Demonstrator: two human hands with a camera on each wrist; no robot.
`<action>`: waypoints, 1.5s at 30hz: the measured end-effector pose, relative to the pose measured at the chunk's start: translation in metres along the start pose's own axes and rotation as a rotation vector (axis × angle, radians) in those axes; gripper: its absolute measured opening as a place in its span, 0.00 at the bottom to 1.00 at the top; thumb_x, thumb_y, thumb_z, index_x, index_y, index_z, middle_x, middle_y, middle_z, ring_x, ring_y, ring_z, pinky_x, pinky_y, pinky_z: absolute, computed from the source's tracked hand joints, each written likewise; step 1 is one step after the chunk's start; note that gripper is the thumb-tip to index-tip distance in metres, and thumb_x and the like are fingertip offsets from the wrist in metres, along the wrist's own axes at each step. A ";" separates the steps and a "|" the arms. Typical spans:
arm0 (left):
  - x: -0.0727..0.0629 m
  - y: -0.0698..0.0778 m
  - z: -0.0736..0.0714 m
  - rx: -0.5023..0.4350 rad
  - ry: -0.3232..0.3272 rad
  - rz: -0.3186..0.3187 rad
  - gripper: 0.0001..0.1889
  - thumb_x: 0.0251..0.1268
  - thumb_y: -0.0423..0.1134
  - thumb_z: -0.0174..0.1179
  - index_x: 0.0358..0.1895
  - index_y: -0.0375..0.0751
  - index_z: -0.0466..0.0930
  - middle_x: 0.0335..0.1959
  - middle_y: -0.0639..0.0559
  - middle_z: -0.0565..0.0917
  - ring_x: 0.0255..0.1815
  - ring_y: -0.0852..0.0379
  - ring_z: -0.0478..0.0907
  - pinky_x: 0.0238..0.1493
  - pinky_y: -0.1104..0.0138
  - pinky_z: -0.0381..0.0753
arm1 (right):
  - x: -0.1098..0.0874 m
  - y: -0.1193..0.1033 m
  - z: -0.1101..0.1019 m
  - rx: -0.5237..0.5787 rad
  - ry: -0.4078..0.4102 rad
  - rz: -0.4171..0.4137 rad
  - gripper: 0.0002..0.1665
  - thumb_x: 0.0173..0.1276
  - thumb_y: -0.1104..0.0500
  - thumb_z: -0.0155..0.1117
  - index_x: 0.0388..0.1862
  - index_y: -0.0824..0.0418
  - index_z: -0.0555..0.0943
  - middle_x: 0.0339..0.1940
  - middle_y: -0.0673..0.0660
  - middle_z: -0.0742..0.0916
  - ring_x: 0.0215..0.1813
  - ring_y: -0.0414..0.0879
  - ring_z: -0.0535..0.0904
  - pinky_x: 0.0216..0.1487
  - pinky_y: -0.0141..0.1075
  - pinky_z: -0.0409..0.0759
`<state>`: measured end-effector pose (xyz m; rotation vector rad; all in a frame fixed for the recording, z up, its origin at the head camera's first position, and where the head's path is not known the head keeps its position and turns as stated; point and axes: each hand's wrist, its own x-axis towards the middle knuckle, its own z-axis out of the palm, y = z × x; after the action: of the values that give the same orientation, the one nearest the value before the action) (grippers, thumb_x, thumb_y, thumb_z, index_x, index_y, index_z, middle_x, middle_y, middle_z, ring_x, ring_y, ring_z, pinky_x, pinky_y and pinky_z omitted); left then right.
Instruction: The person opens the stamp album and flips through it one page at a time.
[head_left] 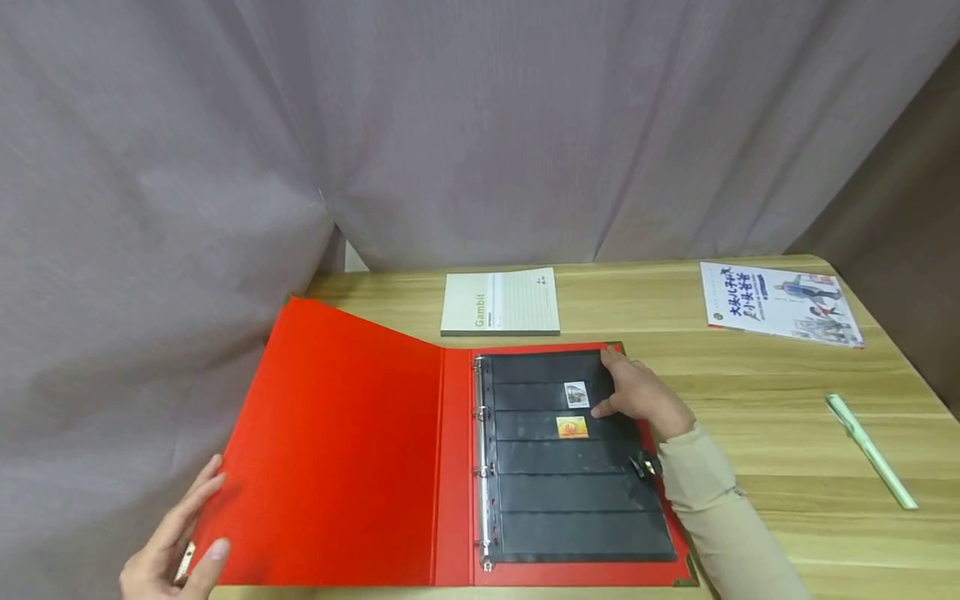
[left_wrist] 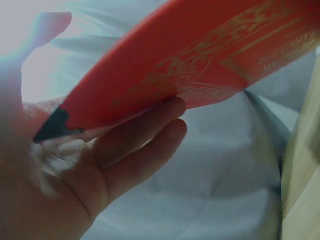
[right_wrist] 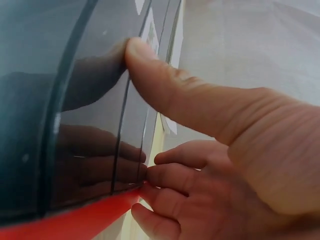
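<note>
A red ring binder (head_left: 337,450) lies spread on the table, its left cover tilted up. My left hand (head_left: 176,533) is at the lower outer corner of that cover. In the left wrist view its nearly straight fingers (left_wrist: 145,145) lie along the gold-patterned outer side, the thumb held apart. On the binder's right side is a black pocket page (head_left: 585,533) with a grey-and-white stamp (head_left: 577,394) and a yellow-orange stamp (head_left: 572,427). My right hand (head_left: 641,392) rests over the page's upper right edge, thumb (right_wrist: 145,55) on its surface beside the stamps, other fingers extended at the edge.
Behind the binder lies a pale notepad (head_left: 500,302). A booklet with cartoon figures (head_left: 783,302) is at the back right, and a light green pen (head_left: 870,450) lies at the right. Grey cloth (head_left: 480,125) hangs behind and to the left of the wooden table (head_left: 765,375).
</note>
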<state>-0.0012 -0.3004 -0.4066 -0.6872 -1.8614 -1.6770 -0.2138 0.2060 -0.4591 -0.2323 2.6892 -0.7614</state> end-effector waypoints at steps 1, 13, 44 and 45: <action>-0.002 0.000 -0.001 0.001 0.015 -0.024 0.26 0.51 0.06 0.49 0.59 0.03 0.63 0.70 0.28 0.70 0.73 0.48 0.68 0.69 0.71 0.65 | 0.000 0.001 0.000 0.002 -0.001 0.001 0.62 0.51 0.63 0.84 0.75 0.81 0.54 0.74 0.79 0.63 0.73 0.72 0.61 0.72 0.62 0.60; -0.007 0.007 0.000 0.638 0.188 -0.608 0.25 0.61 0.21 0.66 0.63 0.30 0.78 0.61 0.72 0.78 0.56 0.81 0.75 0.51 0.86 0.70 | -0.005 0.005 0.002 -0.039 0.010 -0.048 0.59 0.55 0.59 0.82 0.75 0.81 0.57 0.76 0.78 0.62 0.75 0.72 0.58 0.73 0.62 0.57; -0.039 -0.043 0.024 0.883 -0.030 -0.684 0.29 0.57 0.38 0.71 0.61 0.32 0.74 0.69 0.24 0.66 0.74 0.22 0.50 0.61 0.21 0.38 | -0.019 -0.005 0.016 -0.153 0.318 -0.120 0.40 0.45 0.63 0.85 0.56 0.74 0.75 0.36 0.69 0.86 0.36 0.62 0.81 0.39 0.58 0.79; -0.039 -0.044 0.026 0.876 -0.026 -0.668 0.29 0.56 0.37 0.71 0.61 0.32 0.75 0.69 0.24 0.66 0.74 0.22 0.50 0.61 0.20 0.37 | -0.019 -0.005 0.016 -0.151 0.319 -0.116 0.41 0.45 0.63 0.85 0.56 0.74 0.75 0.36 0.69 0.86 0.36 0.61 0.81 0.39 0.57 0.79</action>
<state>-0.0044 -0.2795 -0.4671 0.3082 -2.7069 -0.9436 -0.1896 0.1989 -0.4642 -0.3309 3.0638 -0.6768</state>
